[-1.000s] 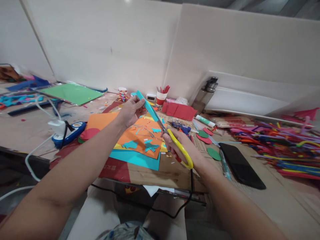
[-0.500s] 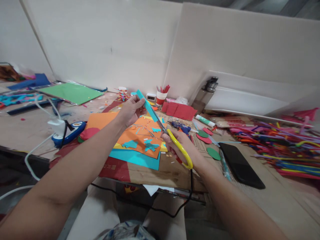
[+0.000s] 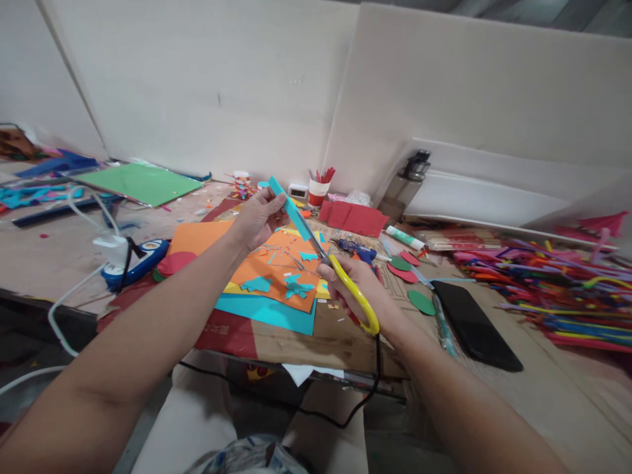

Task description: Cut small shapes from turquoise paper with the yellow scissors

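Note:
Between thumb and fingers, my left hand [image 3: 259,217] pinches a narrow turquoise paper strip [image 3: 289,203] above the worktable. My right hand [image 3: 358,289] is wrapped round the yellow handles of a pair of scissors [image 3: 351,284]. The scissor blades lie along the lower end of the strip. Beneath both hands is an orange paper sheet [image 3: 257,268] scattered with scraps and cut turquoise pieces [image 3: 298,287]. A turquoise sheet [image 3: 276,315] sticks out under it.
To the right lie a black phone [image 3: 476,326], green and red paper discs [image 3: 421,302] and a heap of pipe cleaners [image 3: 548,283]. A glue gun [image 3: 358,250] and glue stick [image 3: 405,237] are behind my right hand. On the left is a blue power strip [image 3: 135,266] with cables.
The scissor handles have drawn closer together, and the blades now lie further along the strip. My left hand stays in nearly the same place.

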`<state>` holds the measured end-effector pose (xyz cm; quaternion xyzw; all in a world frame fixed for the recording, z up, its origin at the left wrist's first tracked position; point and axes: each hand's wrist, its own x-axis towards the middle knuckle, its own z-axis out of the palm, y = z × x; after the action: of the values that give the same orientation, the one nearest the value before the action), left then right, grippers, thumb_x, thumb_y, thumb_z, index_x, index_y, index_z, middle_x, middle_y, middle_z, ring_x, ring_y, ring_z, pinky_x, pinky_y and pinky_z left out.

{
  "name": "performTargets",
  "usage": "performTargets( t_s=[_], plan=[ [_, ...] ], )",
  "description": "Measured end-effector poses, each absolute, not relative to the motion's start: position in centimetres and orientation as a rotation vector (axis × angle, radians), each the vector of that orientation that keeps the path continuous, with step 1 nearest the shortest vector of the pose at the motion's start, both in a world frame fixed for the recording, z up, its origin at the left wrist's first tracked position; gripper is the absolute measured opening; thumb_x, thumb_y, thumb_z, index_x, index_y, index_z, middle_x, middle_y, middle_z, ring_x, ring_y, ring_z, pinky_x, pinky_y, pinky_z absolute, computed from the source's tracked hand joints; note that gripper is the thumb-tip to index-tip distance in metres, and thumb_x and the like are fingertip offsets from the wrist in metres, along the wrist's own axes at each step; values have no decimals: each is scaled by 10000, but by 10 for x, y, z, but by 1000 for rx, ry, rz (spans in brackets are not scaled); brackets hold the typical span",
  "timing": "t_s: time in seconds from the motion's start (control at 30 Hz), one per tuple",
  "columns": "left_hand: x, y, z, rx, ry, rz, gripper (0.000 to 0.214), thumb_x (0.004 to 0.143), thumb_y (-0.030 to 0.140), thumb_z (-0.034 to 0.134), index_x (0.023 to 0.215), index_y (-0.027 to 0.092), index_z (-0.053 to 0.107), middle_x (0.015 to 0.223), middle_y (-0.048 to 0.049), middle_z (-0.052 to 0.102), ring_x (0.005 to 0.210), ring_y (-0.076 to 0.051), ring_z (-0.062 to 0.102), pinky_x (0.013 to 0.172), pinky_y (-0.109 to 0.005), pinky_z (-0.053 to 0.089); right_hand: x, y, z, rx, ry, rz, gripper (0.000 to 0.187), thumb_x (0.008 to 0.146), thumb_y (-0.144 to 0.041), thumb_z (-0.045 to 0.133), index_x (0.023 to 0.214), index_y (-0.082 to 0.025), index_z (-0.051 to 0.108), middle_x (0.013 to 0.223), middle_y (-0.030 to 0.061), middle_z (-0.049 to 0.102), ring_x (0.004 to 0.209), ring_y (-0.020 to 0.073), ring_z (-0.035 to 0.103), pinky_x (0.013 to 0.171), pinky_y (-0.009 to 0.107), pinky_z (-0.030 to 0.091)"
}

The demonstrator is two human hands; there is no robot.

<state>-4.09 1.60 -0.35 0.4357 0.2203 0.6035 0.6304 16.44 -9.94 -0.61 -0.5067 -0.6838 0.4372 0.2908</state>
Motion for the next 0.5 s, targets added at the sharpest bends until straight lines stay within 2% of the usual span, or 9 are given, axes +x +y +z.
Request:
performTargets(
  t_s=[0.23,0.5],
  plan=[
    [-42,15,0,935,517,1429,228,757,276,743,774,181,536,651,57,611,567,-71,599,543,-191,473,164,-100,0,-1367,-1869,1119,362,826,-541,573,765,-196,483,541,-50,485,419,79,454,391,191,351],
    [-40,16,-3,992,503,1380,170,770,222,728,786,163,570,647,47,615,567,-65,590,565,-192,477,163,-101,1,-1337,-1933,1053,359,853,-555,533,808,-207,458,598,-47,489,444,73,446,411,192,351]
  ],
)
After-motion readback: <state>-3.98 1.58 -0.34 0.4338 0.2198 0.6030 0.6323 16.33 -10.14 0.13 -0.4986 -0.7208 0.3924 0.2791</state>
